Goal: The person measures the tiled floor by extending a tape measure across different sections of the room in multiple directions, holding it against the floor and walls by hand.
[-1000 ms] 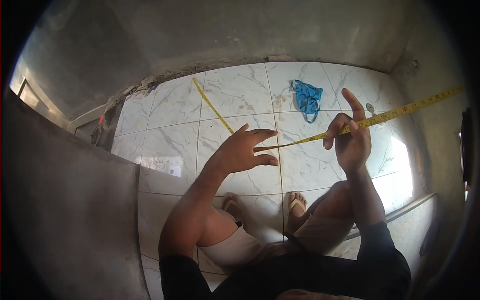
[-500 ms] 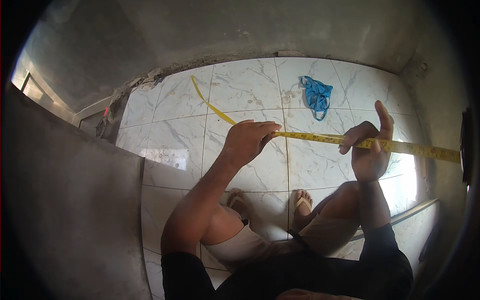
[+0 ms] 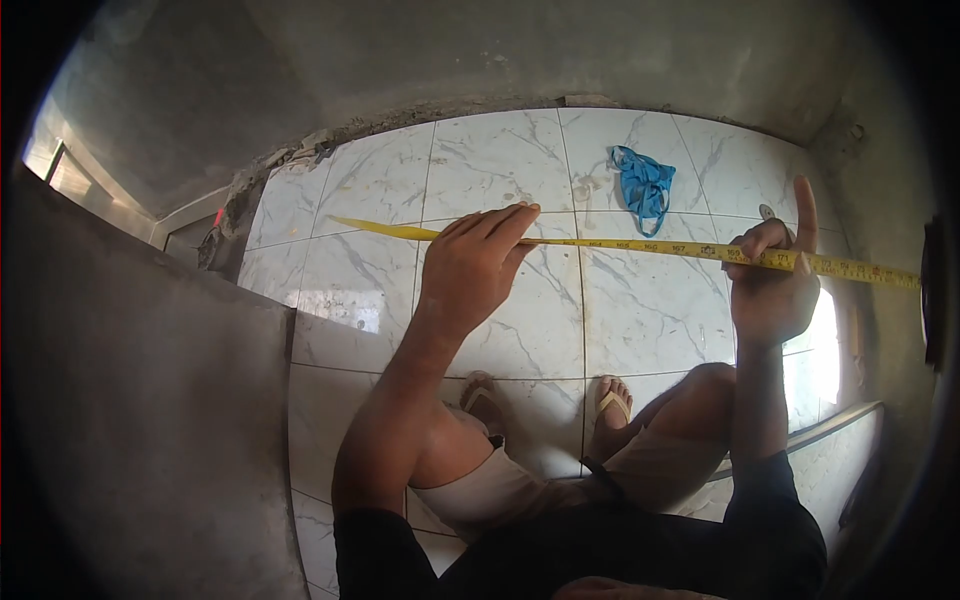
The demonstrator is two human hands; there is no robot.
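Observation:
A yellow measuring tape (image 3: 630, 245) runs stretched between my hands, above the tiled floor. My left hand (image 3: 475, 255) grips it with the fingers pressed together, and the loose end trails off to the left. My right hand (image 3: 775, 270) is closed around the tape with thumb and bent fingers, while its index finger points up and away. Beyond that hand the tape carries on to the right, up to a dark edge near the wall. Printed numbers show along the blade.
A crumpled blue cloth item with straps (image 3: 643, 188) lies on the white marbled floor tiles (image 3: 490, 165). Grey bare walls (image 3: 420, 60) enclose the space, with rubble along the far edge. A grey slab (image 3: 150, 400) stands at the left. My sandalled feet are below my hands.
My right hand has moved right along the tape and slightly up. My left hand has shifted up and a little left. The tape between them is straighter, and its loose end has swung down and left.

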